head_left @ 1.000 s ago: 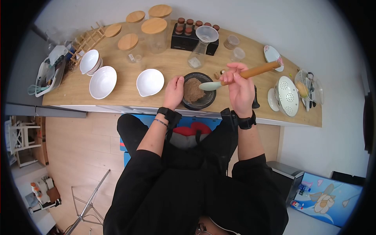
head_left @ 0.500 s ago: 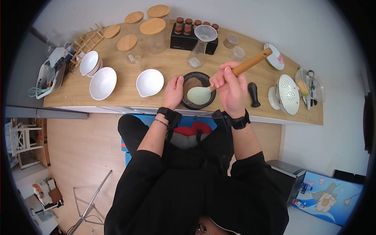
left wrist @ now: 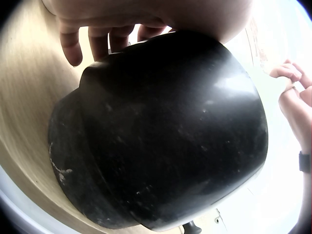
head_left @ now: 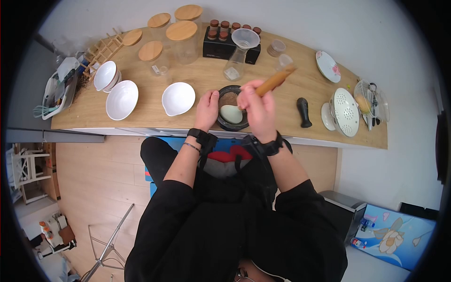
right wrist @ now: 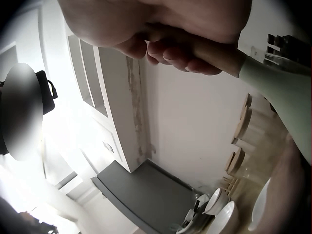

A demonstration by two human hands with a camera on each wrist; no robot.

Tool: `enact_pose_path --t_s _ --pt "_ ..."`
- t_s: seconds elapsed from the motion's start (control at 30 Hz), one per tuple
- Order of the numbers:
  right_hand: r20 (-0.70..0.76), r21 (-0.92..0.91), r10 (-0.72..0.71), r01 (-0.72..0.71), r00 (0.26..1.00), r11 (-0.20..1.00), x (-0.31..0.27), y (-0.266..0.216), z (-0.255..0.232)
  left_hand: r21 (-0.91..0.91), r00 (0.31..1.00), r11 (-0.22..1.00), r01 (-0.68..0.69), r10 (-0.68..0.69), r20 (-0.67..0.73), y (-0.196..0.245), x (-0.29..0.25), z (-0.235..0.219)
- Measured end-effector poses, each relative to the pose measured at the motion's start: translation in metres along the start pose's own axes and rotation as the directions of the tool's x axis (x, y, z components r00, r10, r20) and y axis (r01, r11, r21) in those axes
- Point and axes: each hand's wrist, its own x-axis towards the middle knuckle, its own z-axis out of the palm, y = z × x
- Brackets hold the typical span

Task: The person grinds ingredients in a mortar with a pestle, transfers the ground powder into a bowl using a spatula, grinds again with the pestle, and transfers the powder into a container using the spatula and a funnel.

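A black mortar (head_left: 229, 127) holding brown powder (head_left: 229, 98) stands near the counter's front edge. My left hand (head_left: 206, 109) grips its left side, thumb at the rim; in the left wrist view the fingers reach down past the dark outer wall. My right hand (head_left: 259, 110) grips the wooden handle (head_left: 275, 81) of a spoon with a pale green head (head_left: 231, 114). That head is down inside the mortar, over the powder, and the handle slants up to the right. In the right wrist view my fingers (right wrist: 178, 56) curl round the handle.
A black pestle (head_left: 304, 113) lies right of the mortar, with a white colander (head_left: 344, 113) beyond. Left of it stand a white bowl (head_left: 178, 98) and more bowls. Behind are a flask with a funnel (head_left: 245, 38), a jar rack (head_left: 213, 49) and wooden-lidded jars (head_left: 182, 30).
My right hand has moved left with the spoon, its head going from the mortar's right side to lower and further left inside it. My left hand stays on the mortar.
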Motion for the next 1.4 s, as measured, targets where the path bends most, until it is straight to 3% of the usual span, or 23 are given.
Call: enact_pose_path --t_s 0.03,0.1,0.27,0.37,0.43,0.67,0.87,1.0,1.2,1.33,1.4 --pt "-0.003 -0.003 -0.001 0.001 1.000 1.000 -0.004 0.010 -0.001 -0.002 1.000 1.000 0.000 0.000 0.004 0.000 0.000 0.001" --pt "0.010 -0.237 -0.066 0.066 0.998 0.969 -0.007 0.016 0.003 -0.012 0.999 1.000 0.023 -0.023 0.022 -0.002 0.001 0.000" --pt "0.015 -0.165 -0.054 0.055 0.998 0.985 -0.006 0.008 0.003 -0.021 0.999 0.999 0.032 -0.031 0.021 0.002 0.000 -0.001" --pt "0.005 -0.007 -0.013 0.013 1.000 1.000 -0.001 -0.007 -0.004 -0.005 0.999 0.999 0.033 -0.033 0.024 0.005 -0.001 -0.002" --pt "0.029 0.245 -0.035 0.027 0.999 0.969 0.003 -0.019 -0.005 0.006 1.000 1.000 0.016 -0.017 0.019 0.004 -0.001 -0.001" --pt "-0.060 0.233 -0.067 0.079 0.996 0.969 0.013 -0.020 0.002 -0.014 1.000 1.000 -0.021 0.021 0.016 0.000 -0.001 0.000" --pt "-0.049 0.306 -0.085 0.096 0.995 0.947 0.018 -0.009 0.005 -0.025 1.000 1.000 -0.016 0.016 0.017 -0.003 0.002 0.001" --pt "-0.029 0.281 -0.078 0.083 0.997 0.956 0.017 -0.005 0.013 -0.019 0.999 1.000 -0.018 0.019 0.029 -0.003 0.001 0.000" --pt "0.031 0.000 -0.103 0.103 0.994 0.995 0.012 0.029 0.009 -0.032 0.999 0.999 -0.021 0.021 0.025 -0.007 0.003 0.001" --pt "-0.015 -0.027 -0.074 0.074 0.997 0.997 0.013 0.028 -0.003 -0.038 0.999 0.999 -0.022 0.023 0.025 -0.008 0.001 0.001" --pt "-0.025 0.082 -0.091 0.092 0.996 0.992 0.019 0.019 -0.011 -0.011 0.999 1.000 -0.017 0.017 0.028 -0.007 0.003 0.001"
